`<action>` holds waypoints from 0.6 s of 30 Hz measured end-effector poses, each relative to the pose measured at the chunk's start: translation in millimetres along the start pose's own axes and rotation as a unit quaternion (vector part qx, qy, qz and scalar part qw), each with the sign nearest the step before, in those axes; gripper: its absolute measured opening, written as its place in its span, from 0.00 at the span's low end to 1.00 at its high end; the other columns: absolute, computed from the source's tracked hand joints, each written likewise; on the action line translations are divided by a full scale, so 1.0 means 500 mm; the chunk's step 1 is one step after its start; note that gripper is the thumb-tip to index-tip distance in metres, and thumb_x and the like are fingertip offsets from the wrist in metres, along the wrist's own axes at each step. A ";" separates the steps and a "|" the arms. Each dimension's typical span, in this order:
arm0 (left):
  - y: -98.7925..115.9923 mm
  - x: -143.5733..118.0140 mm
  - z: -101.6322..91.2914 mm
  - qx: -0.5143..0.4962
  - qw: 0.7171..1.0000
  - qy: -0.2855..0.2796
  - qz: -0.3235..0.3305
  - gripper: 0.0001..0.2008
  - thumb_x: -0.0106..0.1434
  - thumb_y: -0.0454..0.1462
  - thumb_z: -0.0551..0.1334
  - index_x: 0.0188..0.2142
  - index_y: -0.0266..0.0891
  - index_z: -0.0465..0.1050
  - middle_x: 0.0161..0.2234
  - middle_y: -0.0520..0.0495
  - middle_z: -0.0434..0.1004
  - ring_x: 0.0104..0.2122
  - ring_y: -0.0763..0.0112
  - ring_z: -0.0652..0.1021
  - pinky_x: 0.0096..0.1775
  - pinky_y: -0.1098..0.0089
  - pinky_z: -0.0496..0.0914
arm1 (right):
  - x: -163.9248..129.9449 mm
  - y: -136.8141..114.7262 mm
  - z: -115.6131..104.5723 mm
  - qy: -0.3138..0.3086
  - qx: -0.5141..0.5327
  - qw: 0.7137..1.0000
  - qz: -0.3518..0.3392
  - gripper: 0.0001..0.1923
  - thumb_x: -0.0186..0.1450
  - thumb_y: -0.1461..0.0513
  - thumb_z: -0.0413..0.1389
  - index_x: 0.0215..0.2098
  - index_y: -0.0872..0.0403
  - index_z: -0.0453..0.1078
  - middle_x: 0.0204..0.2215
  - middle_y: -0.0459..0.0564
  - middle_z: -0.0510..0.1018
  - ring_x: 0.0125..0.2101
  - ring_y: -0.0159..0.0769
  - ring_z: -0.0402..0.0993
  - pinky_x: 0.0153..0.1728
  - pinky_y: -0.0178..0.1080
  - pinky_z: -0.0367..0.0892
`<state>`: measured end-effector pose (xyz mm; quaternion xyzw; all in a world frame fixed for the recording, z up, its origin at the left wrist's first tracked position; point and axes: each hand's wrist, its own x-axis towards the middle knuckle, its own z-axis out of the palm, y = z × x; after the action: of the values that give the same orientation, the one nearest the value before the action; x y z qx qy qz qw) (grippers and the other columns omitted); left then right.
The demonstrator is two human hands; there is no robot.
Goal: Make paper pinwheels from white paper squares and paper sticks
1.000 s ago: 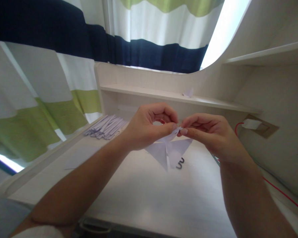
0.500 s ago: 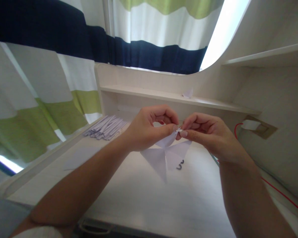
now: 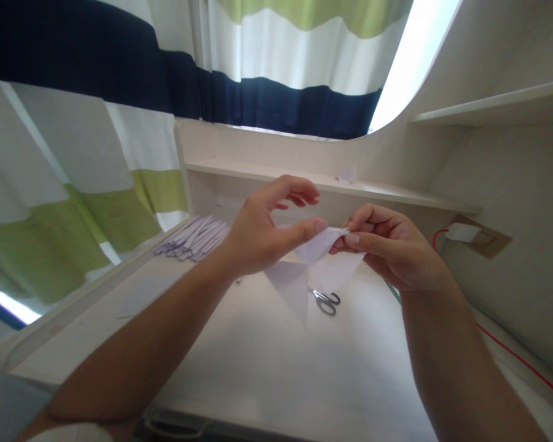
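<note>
A white folded paper with pointed triangular flaps hangs above the desk, pinched at its upper right tip between the thumb and fingers of my right hand. My left hand is open, its fingers raised and apart from the thumb. The left thumb tip lies at the paper's upper edge; whether it touches cannot be made out. Below the paper, scissors rest on the desk, their blades partly hidden behind a flap.
A pile of narrow folded paper strips lies at the desk's left back. A flat paper sheet is nearer on the left. A small folded paper stands on the shelf. A red cable runs along the right wall.
My left hand has let go of the paper's tip and opened, moving slightly left and up. My right hand still pinches the paper, which has shifted, uncovering more of the scissors.
</note>
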<state>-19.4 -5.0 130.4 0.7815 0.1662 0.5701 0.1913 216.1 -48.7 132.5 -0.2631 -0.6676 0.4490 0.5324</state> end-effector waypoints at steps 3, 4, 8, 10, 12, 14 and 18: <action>-0.018 0.007 -0.007 -0.008 0.998 0.036 -0.042 0.27 0.60 0.47 0.76 0.56 0.45 0.74 0.54 0.43 0.81 0.52 0.60 0.80 0.50 0.63 0.75 | 0.003 -0.001 0.000 0.033 0.011 0.999 -0.012 0.08 0.60 0.62 0.75 0.33 0.50 0.81 0.30 0.46 0.88 0.31 0.36 0.87 0.37 0.37 0.82; -0.025 0.009 -0.009 -0.011 0.997 0.044 -0.057 0.29 0.59 0.48 0.76 0.57 0.45 0.73 0.54 0.43 0.80 0.52 0.60 0.81 0.48 0.64 0.76 | 0.004 -0.001 0.000 0.042 0.013 0.999 -0.018 0.08 0.60 0.62 0.75 0.33 0.50 0.81 0.30 0.46 0.88 0.32 0.36 0.87 0.38 0.37 0.82; -0.037 0.014 -0.015 -0.009 0.995 0.047 -0.092 0.31 0.56 0.49 0.77 0.56 0.45 0.75 0.51 0.43 0.81 0.48 0.60 0.82 0.42 0.67 0.76 | 0.008 0.003 -0.001 0.074 0.008 0.996 -0.044 0.07 0.61 0.62 0.75 0.33 0.50 0.81 0.31 0.46 0.89 0.33 0.36 0.87 0.41 0.37 0.82; -0.031 0.014 -0.015 0.002 0.994 0.029 -0.102 0.25 0.56 0.48 0.77 0.50 0.43 0.80 0.47 0.44 0.83 0.46 0.60 0.82 0.41 0.67 0.75 | 0.009 0.007 -0.002 0.081 -0.006 0.995 -0.057 0.07 0.61 0.63 0.74 0.34 0.49 0.81 0.31 0.47 0.89 0.34 0.36 0.88 0.42 0.38 0.82; -0.020 0.013 -0.013 0.014 0.993 0.003 -0.119 0.18 0.59 0.48 0.75 0.43 0.40 0.84 0.42 0.45 0.85 0.42 0.62 0.82 0.38 0.68 0.73 | 0.007 0.010 -0.002 0.073 -0.022 0.995 -0.065 0.07 0.62 0.64 0.74 0.35 0.49 0.81 0.32 0.46 0.89 0.35 0.37 0.88 0.42 0.39 0.82; -0.013 0.013 -0.010 0.016 0.991 -0.018 -0.134 0.15 0.60 0.48 0.74 0.38 0.40 0.85 0.37 0.46 0.85 0.37 0.65 0.81 0.35 0.69 0.71 | 0.004 0.012 -0.001 0.053 -0.040 0.996 -0.063 0.07 0.62 0.64 0.74 0.36 0.49 0.81 0.33 0.47 0.89 0.35 0.38 0.88 0.41 0.39 0.83; -0.014 0.012 -0.003 -0.016 0.989 -0.047 -0.138 0.13 0.60 0.47 0.75 0.35 0.40 0.86 0.33 0.48 0.84 0.33 0.68 0.79 0.33 0.70 0.69 | -0.003 0.009 0.004 0.019 -0.067 0.996 -0.052 0.08 0.63 0.65 0.73 0.38 0.50 0.80 0.33 0.48 0.89 0.35 0.37 0.88 0.39 0.37 0.83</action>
<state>-19.4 4.1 132.6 0.7738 0.2537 0.5037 0.2882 214.0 -48.8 127.8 -0.2711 -0.6991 0.3699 0.5486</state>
